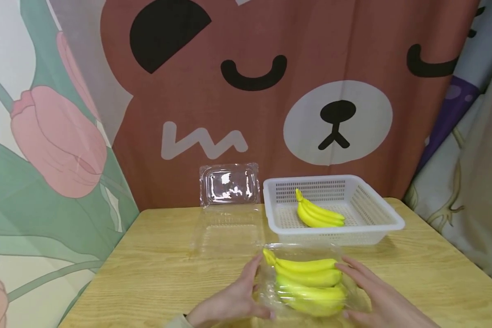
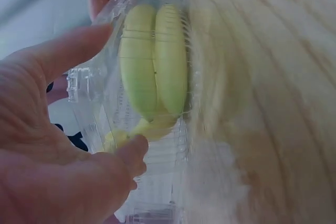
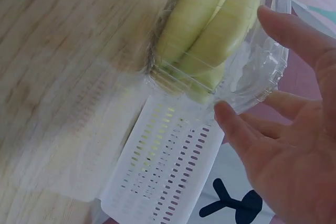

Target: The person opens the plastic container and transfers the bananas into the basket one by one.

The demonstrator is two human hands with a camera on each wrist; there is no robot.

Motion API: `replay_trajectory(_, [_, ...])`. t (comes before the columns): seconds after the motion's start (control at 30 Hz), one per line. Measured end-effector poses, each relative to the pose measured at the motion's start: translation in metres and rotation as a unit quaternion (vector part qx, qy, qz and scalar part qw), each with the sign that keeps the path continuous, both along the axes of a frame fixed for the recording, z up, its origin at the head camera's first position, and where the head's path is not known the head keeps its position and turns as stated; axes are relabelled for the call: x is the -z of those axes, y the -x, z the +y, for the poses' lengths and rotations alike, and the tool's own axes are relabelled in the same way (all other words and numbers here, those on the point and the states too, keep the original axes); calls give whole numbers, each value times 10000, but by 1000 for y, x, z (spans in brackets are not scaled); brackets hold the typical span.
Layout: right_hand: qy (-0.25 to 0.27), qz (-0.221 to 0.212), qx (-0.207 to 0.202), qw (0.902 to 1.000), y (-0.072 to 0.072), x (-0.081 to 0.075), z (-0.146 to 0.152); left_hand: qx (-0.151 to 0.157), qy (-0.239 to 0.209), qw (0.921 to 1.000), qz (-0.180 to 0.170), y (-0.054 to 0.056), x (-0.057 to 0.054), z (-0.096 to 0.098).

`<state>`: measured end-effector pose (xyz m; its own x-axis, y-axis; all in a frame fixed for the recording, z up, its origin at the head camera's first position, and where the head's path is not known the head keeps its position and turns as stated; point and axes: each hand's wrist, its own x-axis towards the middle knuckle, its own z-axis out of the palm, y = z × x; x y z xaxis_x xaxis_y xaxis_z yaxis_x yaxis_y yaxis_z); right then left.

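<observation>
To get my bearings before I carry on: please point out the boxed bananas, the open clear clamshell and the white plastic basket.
Boxed bananas [image 1: 309,278], head view: middle of the fruit.
Open clear clamshell [image 1: 230,187], head view: its raised half.
White plastic basket [image 1: 336,230], head view: front rim.

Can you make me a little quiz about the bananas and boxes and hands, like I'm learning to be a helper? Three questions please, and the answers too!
1. True or false: a bunch of bananas lies in the white basket.

2. Pick one: what are the left hand and right hand both touching?
A) the white basket
B) the clear box of bananas
C) the bear picture

3. Fill in the word: in the head view, the open clear container is to the ____ of the white basket.

Key:
1. True
2. B
3. left
</observation>
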<state>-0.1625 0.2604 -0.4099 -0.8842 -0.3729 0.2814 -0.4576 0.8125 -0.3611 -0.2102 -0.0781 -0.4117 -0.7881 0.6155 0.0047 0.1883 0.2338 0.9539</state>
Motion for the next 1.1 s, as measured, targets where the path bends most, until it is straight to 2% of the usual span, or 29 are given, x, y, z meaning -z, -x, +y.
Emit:
replay_trajectory(0.1, [-98, 194, -52, 9998, 1, 0, -4, -16, -6, 9999, 152, -1, 1, 0])
replay_trajectory(0.17, [-95, 274, -110, 9995, 1, 0, -4, -22, 41, 9999, 132, -2, 1, -1])
replay_trajectory(0.4, [381, -733, -184, 9964, 3, -3, -1, -5, -55, 9999, 93, -4, 0, 0])
replay_trajectory(0.5, [484, -755, -196, 9958, 3, -2, -1, -69, -28, 10000, -7, -5, -1, 1])
replay_trajectory(0.57, [517, -661, -223, 9962, 2, -1, -2, -110, 36, 9999, -32, -6, -2, 1])
replay_trajectory(0.7, [-45, 322, -330, 9989, 3, 6, -3, -186, 181, 9997, -7, -7, -3, 1])
replay_trajectory(0.8, [-453, 1218, -539, 9901, 4, 11, -4, -193, 221, 9996, -23, -7, -3, 1])
replay_trajectory(0.83, [-528, 1320, -607, 9880, 5, 11, -5, -185, 218, 9996, -57, -7, -3, 1])
replay_trajectory(0.87, [-553, 1389, -650, 9866, 5, 11, -5, -173, 196, 9996, -94, -7, -3, 1])
replay_trajectory(0.97, [-594, 1194, -540, 9896, 4, 8, -6, -133, 129, 9996, -190, -7, -2, 1])
replay_trajectory(1.1, [-612, 914, -377, 9932, 3, 2, -8, -140, 49, 9998, -153, -5, -1, 2])
